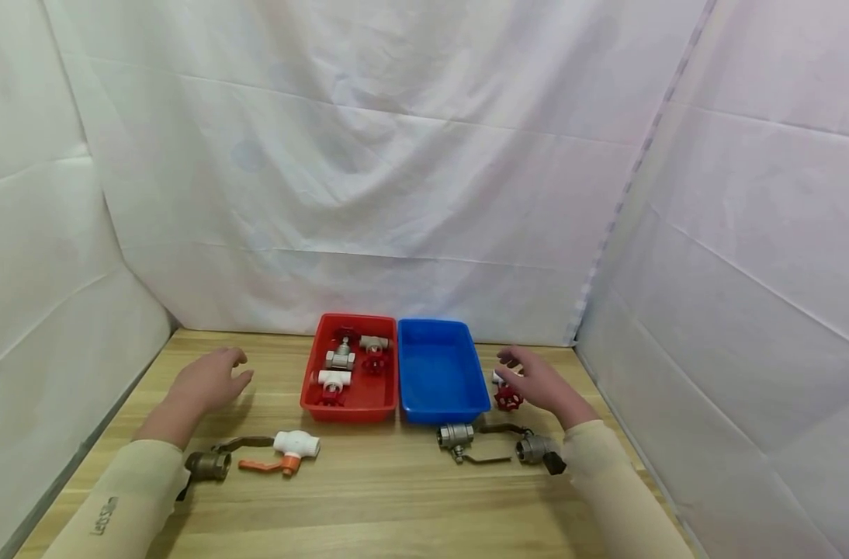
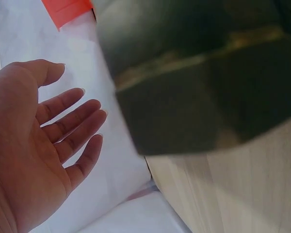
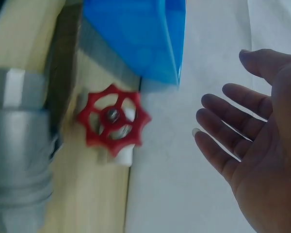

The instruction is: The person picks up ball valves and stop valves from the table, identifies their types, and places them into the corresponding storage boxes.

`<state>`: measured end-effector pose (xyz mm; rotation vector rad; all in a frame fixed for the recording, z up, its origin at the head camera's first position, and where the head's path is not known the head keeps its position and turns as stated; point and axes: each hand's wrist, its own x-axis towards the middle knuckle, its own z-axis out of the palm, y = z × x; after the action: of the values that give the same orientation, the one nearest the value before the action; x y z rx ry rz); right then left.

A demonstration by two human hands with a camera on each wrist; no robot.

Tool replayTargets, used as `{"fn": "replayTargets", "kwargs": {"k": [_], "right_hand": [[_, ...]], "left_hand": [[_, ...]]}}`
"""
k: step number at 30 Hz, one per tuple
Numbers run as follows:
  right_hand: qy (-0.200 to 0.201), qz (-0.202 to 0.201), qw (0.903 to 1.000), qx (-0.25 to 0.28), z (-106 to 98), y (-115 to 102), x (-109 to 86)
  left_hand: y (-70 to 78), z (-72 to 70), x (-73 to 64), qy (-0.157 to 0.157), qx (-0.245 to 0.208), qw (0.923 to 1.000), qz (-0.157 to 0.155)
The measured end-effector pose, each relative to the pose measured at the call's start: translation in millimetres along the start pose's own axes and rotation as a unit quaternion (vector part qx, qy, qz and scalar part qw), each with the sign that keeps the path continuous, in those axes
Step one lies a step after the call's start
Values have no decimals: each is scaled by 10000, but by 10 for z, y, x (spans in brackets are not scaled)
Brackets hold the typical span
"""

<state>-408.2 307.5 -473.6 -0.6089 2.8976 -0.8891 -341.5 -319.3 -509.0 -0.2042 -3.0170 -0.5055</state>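
Observation:
My left hand (image 1: 211,378) hovers over the table's left side, fingers loosely bent and nothing in them. Nearest to it are a brass ball valve (image 1: 209,466) and a white ball valve (image 1: 297,444) with an orange lever. My right hand (image 1: 536,380), fingers relaxed and holding nothing, is above a white valve with a red handwheel (image 1: 509,398), which it partly covers in the head view. In the right wrist view that red handwheel (image 3: 113,116) shows whole. Two metal ball valves with levers, one left (image 1: 455,436) and one right (image 1: 534,448), lie in front of it.
A red tray (image 1: 375,411) holds several handwheel valves, white and metal. Right beside it stands a blue tray (image 1: 441,373) with nothing visible inside. White cloth (image 1: 396,194) hangs behind the wooden table (image 1: 369,505) and along both sides.

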Motion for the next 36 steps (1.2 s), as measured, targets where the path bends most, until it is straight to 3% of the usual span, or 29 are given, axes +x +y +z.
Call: {"fn": "replayTargets", "kwargs": {"k": [7, 21, 36], "right_hand": [[166, 162, 9997, 73, -59, 231, -133], [393, 260, 9988, 136, -72, 514, -219], [436, 474, 9974, 317, -35, 638, -250]], "left_hand": [[16, -14, 9, 4, -38, 10000, 29], [2, -18, -6, 96, -135, 9998, 62], [27, -47, -26, 90, -288, 9995, -7]]}}
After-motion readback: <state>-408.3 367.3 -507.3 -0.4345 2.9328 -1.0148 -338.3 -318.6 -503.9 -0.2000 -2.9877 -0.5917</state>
